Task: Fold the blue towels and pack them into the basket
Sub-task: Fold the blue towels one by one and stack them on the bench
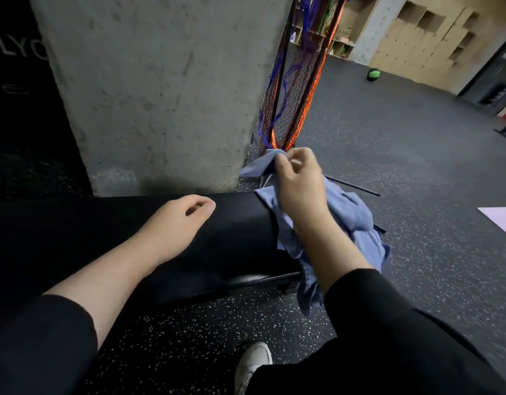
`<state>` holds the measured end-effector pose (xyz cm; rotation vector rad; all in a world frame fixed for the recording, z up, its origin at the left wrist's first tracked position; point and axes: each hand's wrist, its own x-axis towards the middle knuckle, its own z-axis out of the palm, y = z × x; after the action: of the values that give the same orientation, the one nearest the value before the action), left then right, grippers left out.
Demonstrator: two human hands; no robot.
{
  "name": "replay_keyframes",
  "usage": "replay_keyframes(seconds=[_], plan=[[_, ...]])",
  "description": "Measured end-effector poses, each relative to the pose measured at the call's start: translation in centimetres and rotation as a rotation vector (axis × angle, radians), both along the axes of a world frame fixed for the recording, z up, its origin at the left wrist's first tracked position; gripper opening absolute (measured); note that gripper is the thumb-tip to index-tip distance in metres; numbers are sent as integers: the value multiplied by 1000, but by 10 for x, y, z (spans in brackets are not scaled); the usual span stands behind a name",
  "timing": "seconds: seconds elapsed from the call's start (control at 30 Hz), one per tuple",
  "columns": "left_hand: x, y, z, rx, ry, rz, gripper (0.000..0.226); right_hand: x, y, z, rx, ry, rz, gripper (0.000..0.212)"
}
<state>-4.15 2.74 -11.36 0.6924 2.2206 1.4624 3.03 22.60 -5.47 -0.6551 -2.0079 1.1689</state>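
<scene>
One pillar (160,89): rough grey concrete, pitted and streaked, rising just behind the bench.
Floor (402,172): dark rubber with pale speckles, matt and grippy-looking.
Bench (166,246): long black padded top, smooth with a slight sheen; it probably serves as the folding surface, being flat and at hand height.
Blue towels (357,220): soft, thin cloth, crumpled in a loose heap over the bench's right end, part hanging down past the edge; nothing here is folded yet.
Net (291,109): black mesh with orange and purple cords, hanging beside the pillar.
Right hand (300,181): fingers and thumb pinch a corner of the towel and hold it above the heap, likely to find an edge and shake the cloth flat.
Left hand (183,220): above the bench, fingers loosely curled, holding nothing, seemingly ready to take the other corner.
Shoe (253,366): white, on the floor below.
Basket: not in view.
</scene>
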Motion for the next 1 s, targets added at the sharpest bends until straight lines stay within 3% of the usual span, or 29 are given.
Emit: replay_keyframes(seconds=[0.07,0.13,0.2,0.27,0.37,0.47,0.53,0.63,0.73,0.8,0.9,1.0], plan=[[2,1,5,207,-286,41,24,-16,-35,-7,-28,11,119,18],[-1,-1,11,405,-553,18,45,-30,-68,-16,-16,-45,217,20],[-10,-7,10,604,-717,-78,72,-40,-94,-21,35,-168,304,17],[-21,-17,9,739,-790,-71,68,-46,-113,-23,100,-274,403,17],[-33,-34,3,689,-725,237,53,-57,-129,-31,192,-339,567,21],[-42,-55,2,556,-620,516,48,-67,-134,-40,222,-284,586,17],[-49,-69,7,499,-575,552,47,-75,-132,-44,184,-246,527,14],[-56,-90,18,513,-541,467,42,-82,-128,-48,161,-330,533,44],[-62,-106,21,519,-529,370,43,-85,-132,-51,-9,-354,704,67],[-64,-113,23,442,-448,384,41,-86,-135,-54,-114,-339,769,59],[-66,-118,28,302,-292,443,42,-85,-140,-56,-113,-337,808,20],[-66,-123,33,250,-165,509,40,-85,-144,-54,-158,-313,795,27]])
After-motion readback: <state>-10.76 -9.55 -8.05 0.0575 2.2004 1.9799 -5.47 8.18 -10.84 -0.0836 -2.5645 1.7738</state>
